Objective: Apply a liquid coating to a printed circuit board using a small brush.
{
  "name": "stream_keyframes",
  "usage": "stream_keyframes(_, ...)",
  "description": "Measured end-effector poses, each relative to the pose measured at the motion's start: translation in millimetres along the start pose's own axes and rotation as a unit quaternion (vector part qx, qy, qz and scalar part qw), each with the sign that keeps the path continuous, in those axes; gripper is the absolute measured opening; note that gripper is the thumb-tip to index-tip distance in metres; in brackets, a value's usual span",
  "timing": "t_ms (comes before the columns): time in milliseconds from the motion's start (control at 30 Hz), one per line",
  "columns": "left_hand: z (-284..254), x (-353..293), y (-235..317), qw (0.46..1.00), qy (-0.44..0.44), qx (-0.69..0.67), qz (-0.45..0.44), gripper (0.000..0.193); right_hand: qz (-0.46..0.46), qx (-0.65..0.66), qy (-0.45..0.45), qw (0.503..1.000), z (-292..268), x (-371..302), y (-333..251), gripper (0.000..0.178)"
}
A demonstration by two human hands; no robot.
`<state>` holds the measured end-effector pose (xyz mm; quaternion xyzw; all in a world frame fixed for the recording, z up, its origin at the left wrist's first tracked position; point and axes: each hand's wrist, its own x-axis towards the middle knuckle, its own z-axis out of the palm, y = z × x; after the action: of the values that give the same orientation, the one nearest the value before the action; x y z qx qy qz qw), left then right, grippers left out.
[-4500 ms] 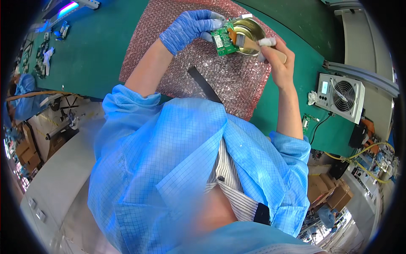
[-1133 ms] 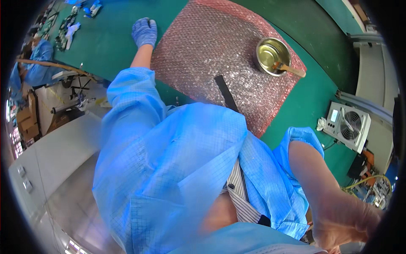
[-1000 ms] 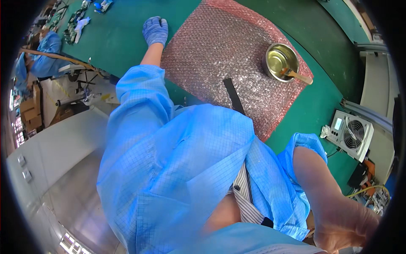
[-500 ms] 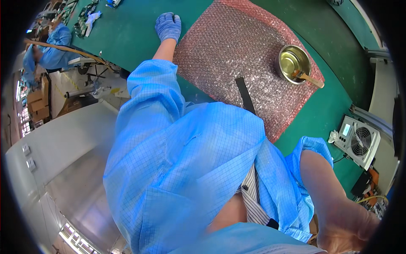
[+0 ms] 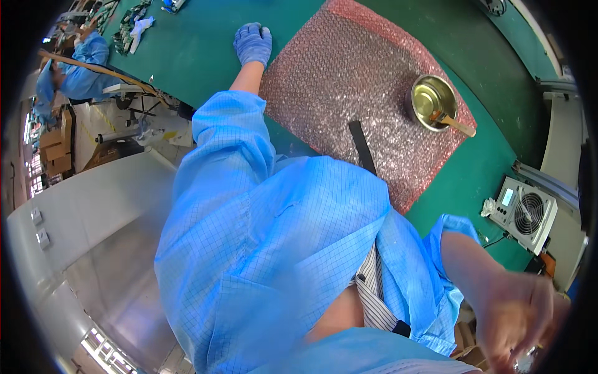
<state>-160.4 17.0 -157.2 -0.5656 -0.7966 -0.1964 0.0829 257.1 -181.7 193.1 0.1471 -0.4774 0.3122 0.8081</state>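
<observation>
My left hand (image 5: 253,45), in a blue-and-white knit glove, rests on the green table beside the left corner of a pinkish bubble-wrap sheet (image 5: 349,81). Its fingers look curled in, and no object shows in them. At the lower right edge, my bare right hand (image 5: 517,311) is bent and partly blurred. Its fingers seem drawn together; what they hold, if anything, is hidden. On the bubble wrap stand a metal cup (image 5: 430,93) of yellowish liquid and, leaning in it, a wooden-handled brush (image 5: 458,124). A black strip (image 5: 361,146) lies nearer my body.
A white fan unit (image 5: 524,213) with a small display stands at the table's right side. Green circuit boards (image 5: 124,31) and a white cloth (image 5: 140,31) lie far left. Beyond, another person (image 5: 90,68) in blue sits near cardboard boxes (image 5: 57,146).
My right hand has turned and its fingers have bent in at the lower right. The view has shifted slightly; my left hand stays by the bubble wrap.
</observation>
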Motion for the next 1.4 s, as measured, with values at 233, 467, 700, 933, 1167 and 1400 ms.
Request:
stream_keyframes(233,-2,6,1,0.998,-0.064,-0.005,-0.006,0.034,0.210,-0.635,0.077,0.740,-188,-56,-33,0.033)
stream_keyframes(467,-29,21,-18,0.996,-0.043,0.012,-0.075,0.047,0.350,-0.812,0.069,0.462,-383,-175,-149,0.026)
stream_keyframes(700,-47,22,-57,0.972,-0.066,0.020,-0.226,0.053,0.396,-0.905,0.017,0.158,-407,-198,-190,0.045)
stream_keyframes(933,-35,3,-60,0.980,-0.027,0.069,-0.185,0.047,0.370,-0.926,0.070,0.023,-404,-202,-147,0.045)
stream_keyframes(1167,-41,4,-55,0.979,-0.031,0.085,-0.181,0.044,0.233,-0.969,-0.022,0.082,-410,-208,-87,0.030)
stream_keyframes(1400,-38,7,-52,0.977,-0.035,0.111,-0.179,0.044,0.262,-0.962,-0.022,0.074,-409,-199,-77,0.031)
